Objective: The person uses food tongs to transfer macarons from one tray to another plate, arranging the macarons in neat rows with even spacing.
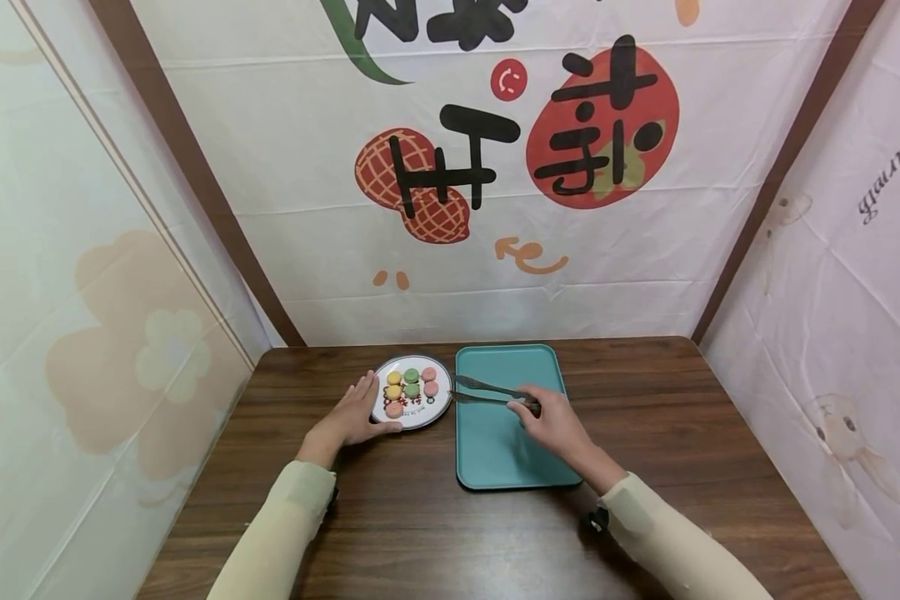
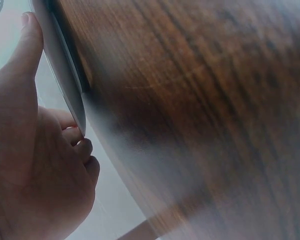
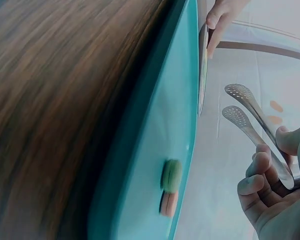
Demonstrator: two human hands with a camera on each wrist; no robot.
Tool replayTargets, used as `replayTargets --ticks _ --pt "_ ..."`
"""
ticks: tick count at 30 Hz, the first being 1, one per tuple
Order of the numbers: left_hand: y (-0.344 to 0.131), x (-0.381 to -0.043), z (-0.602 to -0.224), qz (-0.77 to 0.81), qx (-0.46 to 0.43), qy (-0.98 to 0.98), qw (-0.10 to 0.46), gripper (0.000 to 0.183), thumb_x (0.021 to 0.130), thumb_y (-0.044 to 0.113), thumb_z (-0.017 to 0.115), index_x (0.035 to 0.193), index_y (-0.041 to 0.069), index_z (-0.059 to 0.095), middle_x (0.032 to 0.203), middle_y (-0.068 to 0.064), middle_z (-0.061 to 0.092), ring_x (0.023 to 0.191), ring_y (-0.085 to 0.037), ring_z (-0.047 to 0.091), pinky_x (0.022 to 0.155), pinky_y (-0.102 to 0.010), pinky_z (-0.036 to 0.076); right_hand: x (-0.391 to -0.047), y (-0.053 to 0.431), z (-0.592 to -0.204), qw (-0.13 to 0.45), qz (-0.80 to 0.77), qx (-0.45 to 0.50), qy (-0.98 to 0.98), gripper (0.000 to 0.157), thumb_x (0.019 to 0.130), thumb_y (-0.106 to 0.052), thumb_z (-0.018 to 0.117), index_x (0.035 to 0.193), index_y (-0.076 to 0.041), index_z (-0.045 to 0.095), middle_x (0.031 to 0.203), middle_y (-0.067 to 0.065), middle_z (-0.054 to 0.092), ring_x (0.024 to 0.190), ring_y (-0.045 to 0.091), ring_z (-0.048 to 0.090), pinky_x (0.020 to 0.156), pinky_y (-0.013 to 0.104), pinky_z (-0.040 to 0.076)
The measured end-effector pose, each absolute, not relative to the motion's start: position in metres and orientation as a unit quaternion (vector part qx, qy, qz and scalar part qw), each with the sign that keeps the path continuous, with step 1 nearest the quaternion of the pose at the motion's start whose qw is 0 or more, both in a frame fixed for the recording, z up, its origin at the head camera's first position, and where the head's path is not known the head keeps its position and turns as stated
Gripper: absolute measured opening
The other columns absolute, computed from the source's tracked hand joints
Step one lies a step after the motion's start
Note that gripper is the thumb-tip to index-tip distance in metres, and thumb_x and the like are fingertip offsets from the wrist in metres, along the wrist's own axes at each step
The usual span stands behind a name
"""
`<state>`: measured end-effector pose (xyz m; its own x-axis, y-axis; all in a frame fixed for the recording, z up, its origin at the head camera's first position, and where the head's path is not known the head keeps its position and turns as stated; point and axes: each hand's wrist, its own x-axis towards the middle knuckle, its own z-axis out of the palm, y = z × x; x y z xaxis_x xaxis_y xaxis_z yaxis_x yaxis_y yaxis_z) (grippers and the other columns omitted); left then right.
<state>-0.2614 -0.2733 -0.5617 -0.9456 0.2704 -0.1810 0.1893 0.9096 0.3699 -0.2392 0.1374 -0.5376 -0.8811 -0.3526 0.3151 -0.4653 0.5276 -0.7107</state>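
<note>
My left hand (image 1: 354, 414) holds the rim of a round white plate (image 1: 422, 422), thumb on the near edge and fingers along the left side. Yellow (image 1: 394, 378), green (image 1: 412, 389) and pink macarons (image 1: 430, 375) sit on it. In my right hand (image 1: 555, 423) is a pair of metal tongs (image 1: 487, 386), pointing left over a teal tray (image 1: 495, 458). Their perforated tips (image 3: 236, 116) are spread apart with nothing between them. The right wrist view shows a green macaron (image 3: 172, 176) and a pink macaron (image 3: 169, 204) on the tray, which my hand hides in the head view.
A dark wood-grain table (image 1: 420, 533) carries both plate and tray, which stand side by side. Behind it hangs a white printed cloth (image 1: 450, 308). Similar cloths border the left and right sides.
</note>
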Motion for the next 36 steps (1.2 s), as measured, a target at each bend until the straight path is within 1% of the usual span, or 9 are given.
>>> replayTargets --ticks 5,9,13,18,20,23,27,31,36 --pt "-0.273 -0.260 -0.562 0.181 0.116 0.970 0.113 0.124 0.095 0.068 0.070 0.167 -0.012 0.009 0.176 -0.032 0.002 0.163 -0.048 0.006 0.134 -0.058 0.010 -0.237 0.149 -0.541 0.075 0.425 0.228 -0.873 0.032 0.107 -0.028 0.071 0.126 -0.003 0.074 0.070 -0.007 0.058 0.056 0.010 0.047 0.052 0.028 0.043" --pt "-0.273 -0.261 -0.561 0.181 0.114 0.970 0.112 0.123 0.096 0.067 0.071 0.167 -0.012 0.010 0.176 -0.032 0.002 0.163 -0.048 0.006 0.134 -0.059 0.009 -0.236 0.157 -0.542 0.086 0.423 0.230 -0.872 0.026 0.106 -0.027 0.072 0.120 -0.005 0.075 0.078 -0.008 0.062 0.062 0.010 0.052 0.055 0.028 0.047" --pt "-0.273 -0.260 -0.561 0.180 0.114 0.971 0.112 0.122 0.096 0.067 0.070 0.167 -0.012 0.009 0.176 -0.032 0.002 0.163 -0.049 0.006 0.134 -0.058 0.009 -0.232 0.163 -0.544 0.097 0.417 0.225 -0.875 0.023 0.105 -0.025 0.074 0.118 -0.007 0.077 0.086 -0.005 0.069 0.066 0.007 0.055 0.058 0.027 0.050" --pt "-0.273 -0.259 -0.560 0.180 0.114 0.970 0.112 0.122 0.096 0.067 0.070 0.167 -0.012 0.009 0.176 -0.032 0.002 0.163 -0.049 0.006 0.134 -0.058 0.009 -0.225 0.172 -0.543 0.095 0.410 0.218 -0.880 0.026 0.104 -0.025 0.074 0.121 -0.004 0.077 0.079 0.000 0.070 0.061 0.007 0.052 0.054 0.027 0.047" --pt "-0.273 -0.259 -0.560 0.179 0.115 0.971 0.111 0.122 0.096 0.067 0.070 0.167 -0.012 0.009 0.176 -0.032 0.003 0.163 -0.049 0.007 0.134 -0.058 0.010 -0.223 0.176 -0.542 0.095 0.405 0.215 -0.884 0.027 0.104 -0.025 0.074 0.122 -0.004 0.076 0.074 -0.003 0.066 0.058 0.008 0.049 0.051 0.028 0.044" --pt "-0.273 -0.260 -0.560 0.177 0.115 0.971 0.109 0.122 0.096 0.067 0.070 0.167 -0.012 0.010 0.175 -0.032 0.003 0.163 -0.049 0.007 0.134 -0.058 0.010 -0.219 0.181 -0.540 0.096 0.397 0.210 -0.888 0.029 0.104 -0.025 0.075 0.124 -0.004 0.075 0.072 -0.007 0.063 0.056 0.008 0.048 0.050 0.027 0.043" --pt "-0.273 -0.260 -0.559 0.175 0.116 0.971 0.111 0.123 0.096 0.068 0.070 0.167 -0.012 0.010 0.176 -0.032 0.003 0.163 -0.049 0.007 0.134 -0.058 0.010 -0.214 0.188 -0.538 0.099 0.385 0.202 -0.895 0.030 0.103 -0.025 0.076 0.122 -0.002 0.075 0.073 -0.008 0.061 0.058 0.007 0.049 0.052 0.026 0.045" --pt "-0.273 -0.260 -0.559 0.174 0.116 0.971 0.113 0.123 0.096 0.068 0.070 0.166 -0.013 0.010 0.175 -0.033 0.003 0.163 -0.049 0.007 0.134 -0.058 0.010 -0.209 0.195 -0.537 0.101 0.374 0.196 -0.901 0.032 0.102 -0.024 0.077 0.123 0.000 0.075 0.080 -0.005 0.066 0.062 0.006 0.052 0.055 0.026 0.048" --pt "-0.273 -0.259 -0.558 0.176 0.116 0.971 0.114 0.123 0.096 0.068 0.070 0.166 -0.013 0.010 0.175 -0.033 0.003 0.163 -0.049 0.007 0.134 -0.058 0.010 -0.204 0.205 -0.537 0.102 0.368 0.187 -0.905 0.031 0.102 -0.022 0.078 0.123 0.000 0.075 0.081 -0.004 0.067 0.063 0.007 0.053 0.056 0.026 0.049"
